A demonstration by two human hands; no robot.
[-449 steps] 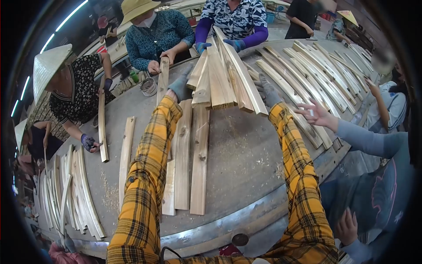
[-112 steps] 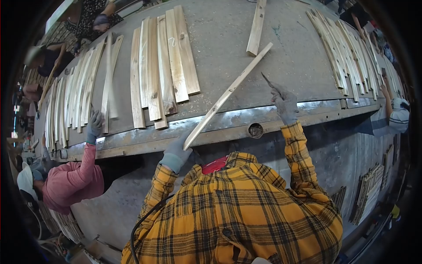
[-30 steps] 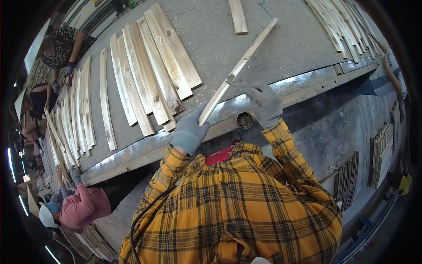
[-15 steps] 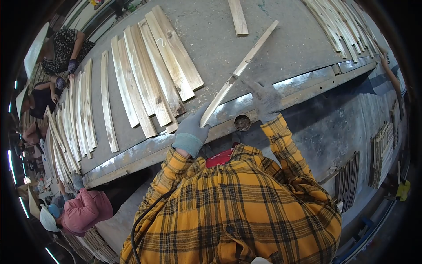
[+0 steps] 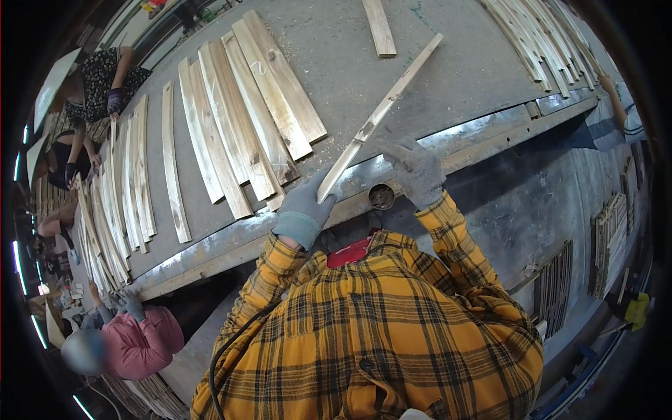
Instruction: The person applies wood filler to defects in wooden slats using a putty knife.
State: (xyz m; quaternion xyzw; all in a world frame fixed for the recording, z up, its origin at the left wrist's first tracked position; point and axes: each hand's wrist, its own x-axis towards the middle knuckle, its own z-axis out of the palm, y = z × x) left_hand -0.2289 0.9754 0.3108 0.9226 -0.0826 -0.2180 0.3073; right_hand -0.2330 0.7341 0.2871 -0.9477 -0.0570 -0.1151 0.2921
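Note:
A narrow wooden strip (image 5: pixel 381 112) slants from the table's front edge up to the right across the grey tabletop (image 5: pixel 329 63). My left hand (image 5: pixel 306 205), in a grey glove, is closed round its near end. My right hand (image 5: pixel 414 168), gloved too, is off the strip, just right of its lower half, with fingers apart and nothing in them. To the left lie several wider boards (image 5: pixel 234 119) side by side. A small round tin (image 5: pixel 381 197) is at the table edge between my hands.
A short board (image 5: pixel 379 28) lies at the far side. More strips (image 5: pixel 129 182) are at the left and others (image 5: pixel 535 42) at the far right. A person in pink (image 5: pixel 143 343) stands left; other people are at the left and right edges.
My right hand has moved slightly down and left, its fingers more distinct. The strip appears slightly rolled in my left hand. The person in pink has shifted and raised a gloved hand.

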